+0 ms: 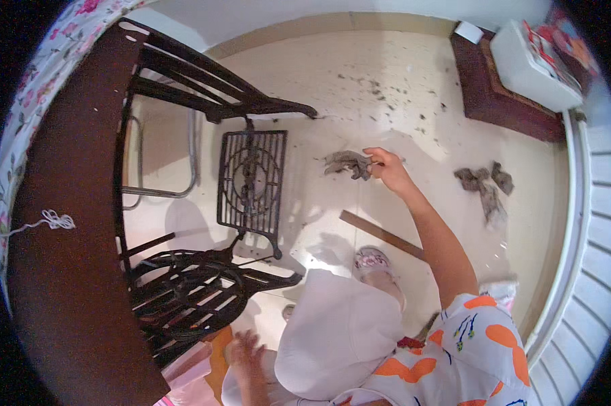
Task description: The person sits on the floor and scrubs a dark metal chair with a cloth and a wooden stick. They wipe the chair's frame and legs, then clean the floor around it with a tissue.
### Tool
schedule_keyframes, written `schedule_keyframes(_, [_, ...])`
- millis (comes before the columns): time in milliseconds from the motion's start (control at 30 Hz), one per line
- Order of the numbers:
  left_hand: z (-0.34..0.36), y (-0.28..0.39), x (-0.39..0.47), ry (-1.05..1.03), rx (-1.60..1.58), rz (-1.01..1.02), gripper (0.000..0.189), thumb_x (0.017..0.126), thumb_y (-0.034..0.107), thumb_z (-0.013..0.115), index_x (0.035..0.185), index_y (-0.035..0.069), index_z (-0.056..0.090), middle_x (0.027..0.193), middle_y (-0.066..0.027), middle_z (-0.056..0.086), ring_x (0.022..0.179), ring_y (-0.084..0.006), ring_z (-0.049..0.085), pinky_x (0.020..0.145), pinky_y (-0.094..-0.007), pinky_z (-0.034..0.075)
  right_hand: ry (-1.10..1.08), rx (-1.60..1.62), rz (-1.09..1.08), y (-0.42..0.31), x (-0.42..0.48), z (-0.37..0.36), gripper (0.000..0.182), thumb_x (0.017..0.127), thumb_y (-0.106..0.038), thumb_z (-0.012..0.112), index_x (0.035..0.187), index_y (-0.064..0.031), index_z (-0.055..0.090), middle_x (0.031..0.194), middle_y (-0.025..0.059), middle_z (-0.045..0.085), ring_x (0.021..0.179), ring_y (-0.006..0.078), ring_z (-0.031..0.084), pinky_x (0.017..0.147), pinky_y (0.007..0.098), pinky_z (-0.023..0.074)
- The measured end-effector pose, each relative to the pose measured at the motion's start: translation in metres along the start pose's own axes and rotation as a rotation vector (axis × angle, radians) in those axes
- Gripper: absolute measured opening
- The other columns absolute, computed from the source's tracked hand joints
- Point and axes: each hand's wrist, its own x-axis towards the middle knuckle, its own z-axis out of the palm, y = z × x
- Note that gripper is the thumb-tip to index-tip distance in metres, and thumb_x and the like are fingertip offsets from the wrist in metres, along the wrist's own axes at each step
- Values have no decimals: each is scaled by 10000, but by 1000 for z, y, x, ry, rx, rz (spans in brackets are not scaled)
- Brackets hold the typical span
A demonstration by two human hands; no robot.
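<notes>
My right hand pinches a dirty grey cloth rag between thumb and fingers, low over the tiled floor. To its left stands the black cast-iron stand of a treadle sewing machine, with its slatted treadle plate and a wheel-like side part nearer to me. Below that ironwork, my left hand is beside my bent knee with its fingers apart. It is blurred and nothing shows in it. Dark dust and lint lie scattered on the floor beyond the rag.
The brown tabletop bears a white cord and a floral cloth. More grey rags lie at right. A wooden strip rests near my foot. A white bin stands on a dark base.
</notes>
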Motion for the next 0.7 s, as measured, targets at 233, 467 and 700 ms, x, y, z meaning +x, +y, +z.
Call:
schedule_keyframes(233, [87, -24, 4, -217, 159, 35, 548, 875, 344, 540, 1285, 25, 364, 1165, -153, 527, 987, -239, 548, 780, -358, 473, 354, -543, 9, 41, -67, -15, 307, 730, -96, 616, 1032, -64, 570, 1059, 152, 570, 900, 301, 580, 771, 362, 467])
schedule_keyframes(467, [127, -27, 9, -406, 263, -27, 584, 864, 335, 566, 1285, -13, 361, 1179, -145, 514, 994, -224, 537, 772, -332, 468, 102, -1038, -184, 44, -27, 25, 258, 730, -55, 548, 986, -63, 582, 1000, 174, 553, 897, 332, 567, 772, 400, 478])
schedule_keyframes(700, [119, -65, 21, -324, 455, -161, 550, 867, 311, 574, 1278, -2, 387, 1130, -144, 549, 992, -203, 539, 815, -288, 456, 119, -712, -262, 23, -18, 83, 128, 745, -24, 498, 864, -24, 545, 922, 159, 539, 879, 328, 554, 720, 421, 487])
